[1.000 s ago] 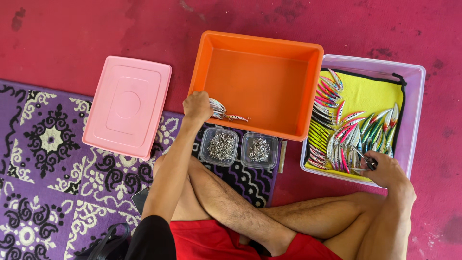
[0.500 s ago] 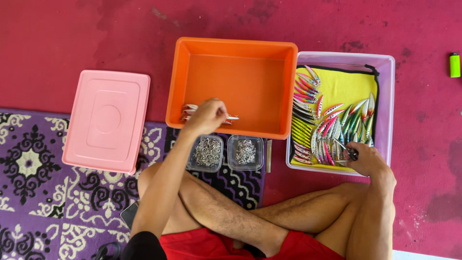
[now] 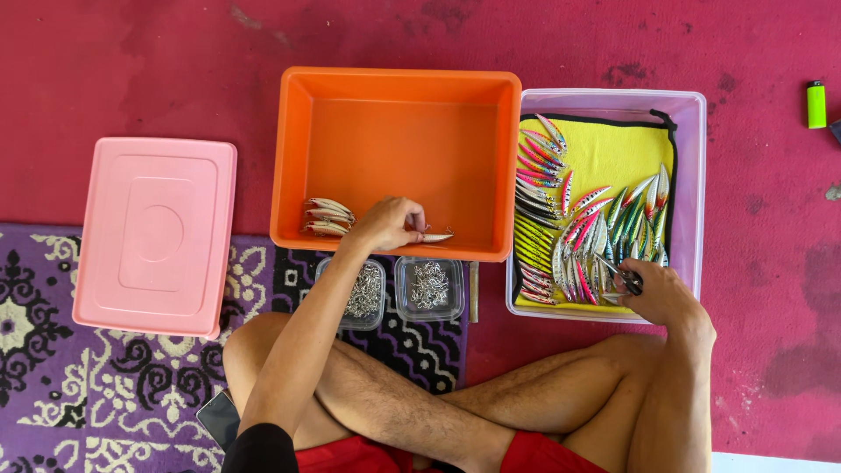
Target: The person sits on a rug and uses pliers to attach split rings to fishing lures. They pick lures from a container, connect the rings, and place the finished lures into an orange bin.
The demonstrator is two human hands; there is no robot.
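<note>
I sit cross-legged on the floor. My left hand (image 3: 385,225) reaches into the orange tub (image 3: 399,88) and pinches a silvery fishing lure (image 3: 435,236) just above the tub's bottom. A small pile of similar lures (image 3: 328,215) lies in the tub's near left corner. My right hand (image 3: 659,293) rests at the near edge of the lilac tub (image 3: 696,175) and grips dark pliers (image 3: 627,279). That tub holds several colourful lures (image 3: 578,223) on a yellow cloth (image 3: 613,153).
Two small clear containers of metal hooks (image 3: 365,292) (image 3: 428,285) stand before the orange tub. A pink lid (image 3: 156,235) lies to the left, partly on a purple patterned mat (image 3: 53,385). A green lighter (image 3: 816,103) lies far right; a phone (image 3: 216,419) by my knee.
My left hand has moved right along the orange tub's near side, away from the lure pile, carrying one lure. The view has shifted. My right hand stays at the lilac tub.
</note>
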